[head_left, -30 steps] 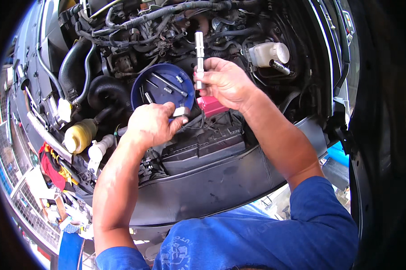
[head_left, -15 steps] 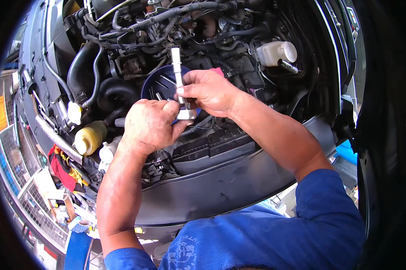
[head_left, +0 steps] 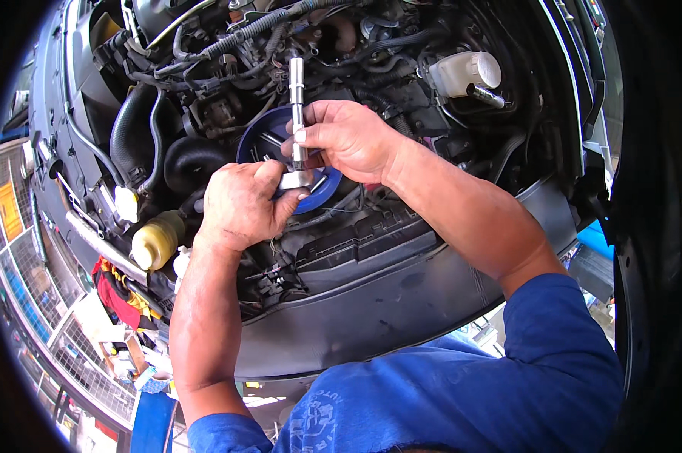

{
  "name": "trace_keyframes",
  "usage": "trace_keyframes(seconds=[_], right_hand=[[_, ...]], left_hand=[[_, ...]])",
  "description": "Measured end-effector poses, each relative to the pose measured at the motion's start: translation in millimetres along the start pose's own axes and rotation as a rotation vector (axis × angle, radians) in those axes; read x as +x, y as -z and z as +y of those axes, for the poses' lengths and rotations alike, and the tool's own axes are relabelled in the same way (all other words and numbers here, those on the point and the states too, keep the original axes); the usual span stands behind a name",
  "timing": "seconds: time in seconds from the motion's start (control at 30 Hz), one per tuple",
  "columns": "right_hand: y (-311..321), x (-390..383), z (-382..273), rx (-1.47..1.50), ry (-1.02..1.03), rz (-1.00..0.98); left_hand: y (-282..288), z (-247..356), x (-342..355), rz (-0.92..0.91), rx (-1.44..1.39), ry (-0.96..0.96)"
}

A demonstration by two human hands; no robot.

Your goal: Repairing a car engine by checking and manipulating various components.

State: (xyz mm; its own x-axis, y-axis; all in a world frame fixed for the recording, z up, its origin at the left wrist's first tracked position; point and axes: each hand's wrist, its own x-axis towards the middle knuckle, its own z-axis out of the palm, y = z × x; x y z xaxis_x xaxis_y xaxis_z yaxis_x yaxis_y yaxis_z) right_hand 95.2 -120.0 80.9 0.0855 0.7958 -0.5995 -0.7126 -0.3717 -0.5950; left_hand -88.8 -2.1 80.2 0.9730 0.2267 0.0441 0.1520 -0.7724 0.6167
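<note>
My left hand (head_left: 239, 198) is closed around the handle of a ratchet wrench, whose silver head (head_left: 296, 180) shows past my thumb. Rising from that head is a long chrome extension with a socket (head_left: 296, 79) at its far end. The thumb and fingers of my right hand (head_left: 354, 140) pinch the lower part of this shaft, just above the ratchet head. Beneath both hands lies a round blue bowl (head_left: 322, 198) with several slim metal pieces in it. My left fist hides the ratchet handle.
Around the bowl spreads a car's engine bay with black hoses (head_left: 133, 140) and wiring. A white reservoir (head_left: 465, 74) stands at the right, a yellowed one (head_left: 157, 240) at the left. The dark front panel (head_left: 371, 313) runs between my body and the engine.
The view has shifted slightly. My hands and the ratchet have moved a little up and left over the bowl, baring more of its near rim. Both grips stay closed.
</note>
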Motion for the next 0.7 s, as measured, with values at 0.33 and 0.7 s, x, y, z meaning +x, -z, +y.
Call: trace_keyframes(seconds=[0.33,0.7], right_hand=[[-15,16,-4,-0.437,0.117,0.163],[-17,69,-24,-0.896,0.344,0.476]], left_hand=[[17,17,23,-0.107,0.162,0.298],[13,-19,69,-0.148,0.132,0.368]])
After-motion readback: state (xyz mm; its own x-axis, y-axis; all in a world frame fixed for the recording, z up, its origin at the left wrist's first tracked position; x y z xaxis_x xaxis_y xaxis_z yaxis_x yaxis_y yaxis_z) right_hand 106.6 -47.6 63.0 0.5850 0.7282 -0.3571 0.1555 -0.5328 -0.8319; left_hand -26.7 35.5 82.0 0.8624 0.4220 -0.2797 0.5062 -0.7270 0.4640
